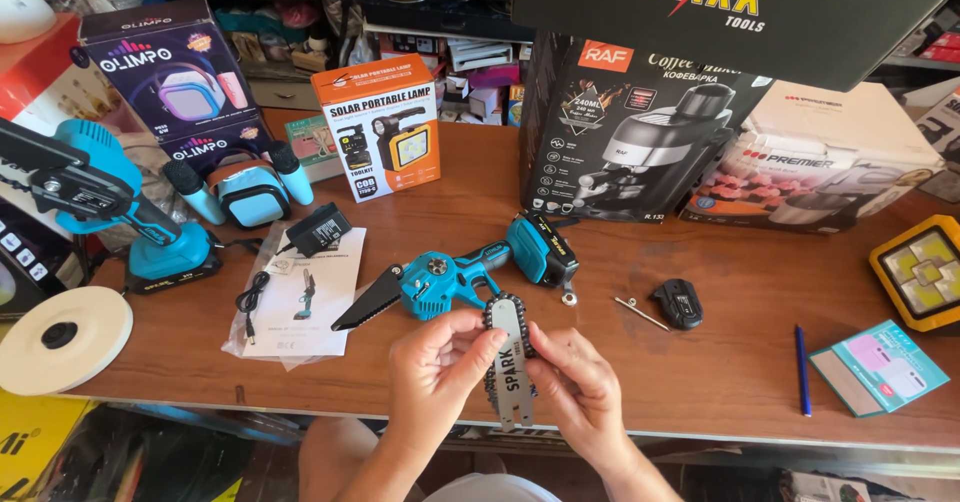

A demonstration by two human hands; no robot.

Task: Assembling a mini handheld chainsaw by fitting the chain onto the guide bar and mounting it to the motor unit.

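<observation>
Both of my hands hold a small silver guide bar [512, 367] with a black saw chain looped around it, upright above the table's front edge. My left hand [432, 367] pinches the chain at the bar's upper left. My right hand [578, 387] grips the bar's right side. Just behind them lies a blue and black mini chainsaw body [470, 272] with its battery end to the right. A small nut [568, 299] and a thin metal tool [640, 312] lie on the brown table [720, 362] to the right.
A black cover piece [679, 304], a blue pen [801, 369] and a pale booklet [880, 366] lie right. A manual sheet [300, 297] with a black charger [317, 230] lies left, near a white disc [62, 337] and another blue tool [110, 207]. Product boxes [640, 127] line the back.
</observation>
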